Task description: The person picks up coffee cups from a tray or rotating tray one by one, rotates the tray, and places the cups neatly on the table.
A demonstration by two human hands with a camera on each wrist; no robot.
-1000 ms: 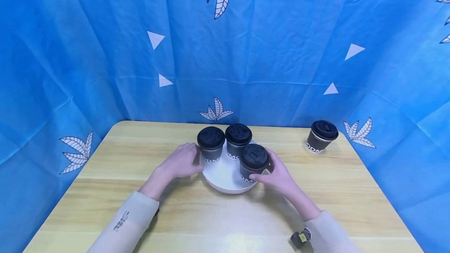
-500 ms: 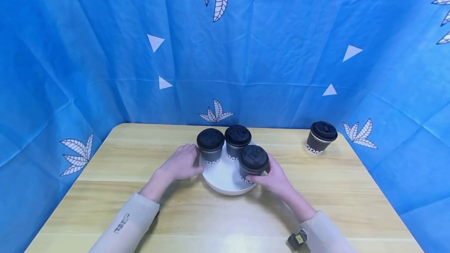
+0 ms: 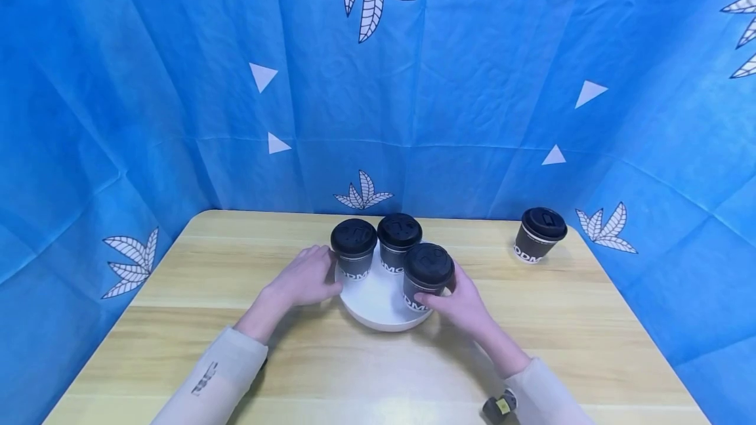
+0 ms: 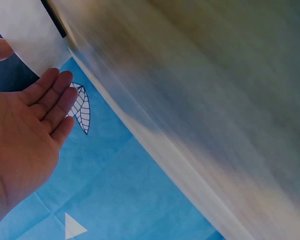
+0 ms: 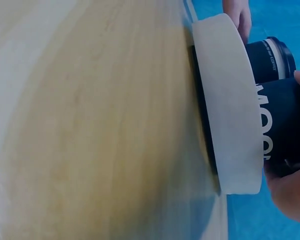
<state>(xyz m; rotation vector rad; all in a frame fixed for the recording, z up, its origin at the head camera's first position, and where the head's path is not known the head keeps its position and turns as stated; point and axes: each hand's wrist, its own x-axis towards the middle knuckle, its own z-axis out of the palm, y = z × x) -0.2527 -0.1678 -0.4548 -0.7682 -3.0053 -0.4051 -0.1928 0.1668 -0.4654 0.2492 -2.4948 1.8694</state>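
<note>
Three dark paper coffee cups with black lids stand upright on a round white stand [image 3: 378, 303], which has a dark base in the right wrist view. My right hand [image 3: 463, 303] grips the front right cup [image 3: 413, 297], thumb in front and fingers behind. By the left cup [image 3: 356, 264], my left hand [image 3: 304, 275] rests at the stand's left edge. In the left wrist view, that hand [image 4: 30, 125] has its fingers nearly straight near the white rim [image 4: 37, 42], thumb apart. The back cup [image 3: 392, 258] stands between the other two, partly hidden.
Another lidded paper cup [image 3: 537, 236] stands alone at the table's back right. A small black device [image 3: 499, 405] hangs at the right wrist. Blue cloth [image 3: 472, 71] with leaf prints encloses the wooden table [image 3: 378, 385] at the back and sides.
The head view has tilted up slightly, so everything sits a little lower in it. Both hands and all the cups keep nearly the same places; the right hand still grips its cup.
</note>
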